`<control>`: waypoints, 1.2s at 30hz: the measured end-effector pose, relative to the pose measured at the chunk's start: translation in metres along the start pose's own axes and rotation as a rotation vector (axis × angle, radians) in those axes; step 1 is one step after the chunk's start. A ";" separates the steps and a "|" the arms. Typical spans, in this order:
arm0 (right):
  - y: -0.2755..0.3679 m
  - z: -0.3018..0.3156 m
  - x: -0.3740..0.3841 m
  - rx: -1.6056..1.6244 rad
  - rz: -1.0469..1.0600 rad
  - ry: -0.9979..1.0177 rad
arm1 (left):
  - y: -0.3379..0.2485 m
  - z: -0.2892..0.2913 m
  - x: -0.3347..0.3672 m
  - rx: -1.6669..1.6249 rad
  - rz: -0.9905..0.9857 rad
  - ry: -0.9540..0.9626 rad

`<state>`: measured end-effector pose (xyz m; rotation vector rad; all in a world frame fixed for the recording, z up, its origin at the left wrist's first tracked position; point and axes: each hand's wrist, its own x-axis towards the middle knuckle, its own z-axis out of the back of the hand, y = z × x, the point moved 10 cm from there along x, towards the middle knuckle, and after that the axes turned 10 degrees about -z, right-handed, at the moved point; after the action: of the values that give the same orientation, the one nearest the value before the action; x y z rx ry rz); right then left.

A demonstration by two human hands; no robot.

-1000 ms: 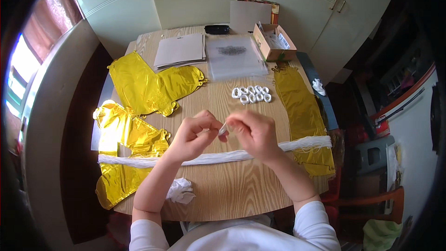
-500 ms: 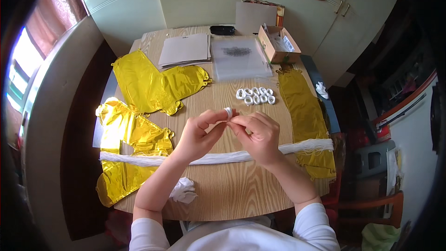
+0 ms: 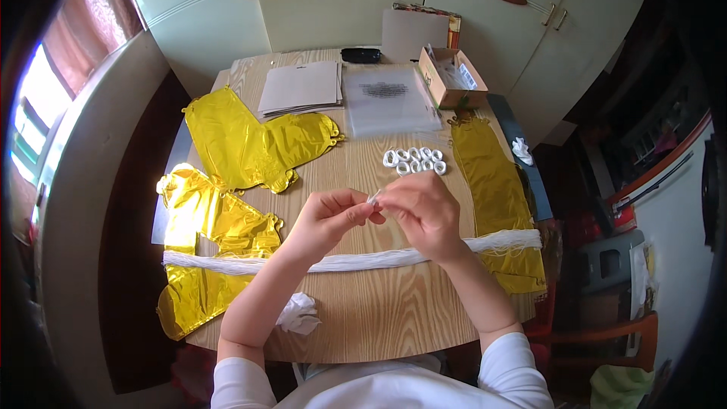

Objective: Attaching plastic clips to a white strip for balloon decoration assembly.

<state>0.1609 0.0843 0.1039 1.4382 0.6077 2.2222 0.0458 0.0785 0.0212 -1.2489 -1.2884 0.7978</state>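
Above the middle of a wood-grain counter (image 3: 371, 310), a small white piece (image 3: 373, 198) is sitting between the left hand (image 3: 327, 217) and the right hand (image 3: 424, 216).

White coils (image 3: 414, 155) are lying in two rows just beyond the hands, a long white thread bundle (image 3: 371, 260) is stretching across the near side, and shiny yellow sheets (image 3: 242, 140) are lying toward both ends; pale cabinets (image 3: 341, 11) are standing behind. The left hand is pinching the small white piece between thumb and forefinger; the right hand is curling close beside it, its blurred fingertips hiding whether they are gripping it.
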 end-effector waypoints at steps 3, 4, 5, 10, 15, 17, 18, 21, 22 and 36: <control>0.006 -0.010 -0.003 -0.002 0.054 0.125 | -0.004 -0.001 0.000 -0.051 -0.023 0.013; 0.000 -0.014 -0.004 0.015 -0.007 0.162 | -0.006 -0.002 0.000 -0.068 -0.028 0.020; -0.006 -0.018 -0.005 0.032 -0.069 0.200 | -0.007 -0.002 0.000 -0.049 -0.023 0.036; -0.024 -0.027 -0.010 0.279 -0.311 0.271 | -0.011 -0.007 -0.003 -0.112 0.004 0.145; -0.029 -0.029 -0.013 0.264 -0.386 0.229 | 0.007 0.000 -0.004 -0.291 0.107 0.114; -0.030 -0.028 -0.011 0.296 -0.409 0.225 | 0.011 0.003 -0.003 -0.363 0.128 0.088; -0.034 -0.028 -0.011 0.315 -0.431 0.211 | 0.012 0.004 -0.001 -0.399 0.121 0.081; -0.068 -0.032 -0.012 0.364 -0.569 0.176 | 0.013 0.016 0.002 -0.379 0.110 -0.047; -0.086 -0.028 -0.012 0.367 -0.661 0.160 | 0.012 0.021 0.002 -0.352 0.106 -0.103; -0.262 -0.036 -0.001 -0.365 -0.910 0.277 | -0.012 0.044 0.005 -0.223 -0.042 -0.178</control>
<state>0.1572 0.2924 -0.0595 0.4967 0.7075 1.6566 0.0015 0.0907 0.0269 -1.3442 -1.5772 0.7638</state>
